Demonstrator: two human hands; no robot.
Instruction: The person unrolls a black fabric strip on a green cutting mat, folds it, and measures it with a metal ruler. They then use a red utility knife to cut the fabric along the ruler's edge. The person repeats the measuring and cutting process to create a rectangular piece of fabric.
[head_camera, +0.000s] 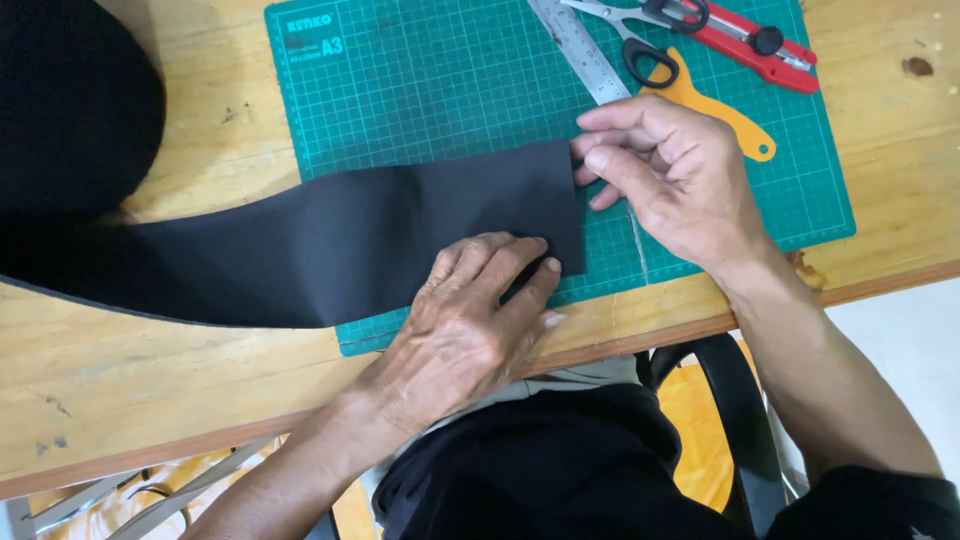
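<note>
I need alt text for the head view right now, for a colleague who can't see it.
Seen from above, a person's left hand presses flat on a strip of black fabric lying across a green cutting mat, while the right hand pinches the fabric's right edge. A steel ruler, scissors, a red utility knife and an orange tool lie on the mat, on a wooden table.

Even, bright overhead light w/ soft shadows cast under hands; slight glare seen on tabletop (180, 370); focus sharp throughout, no blur.
</note>
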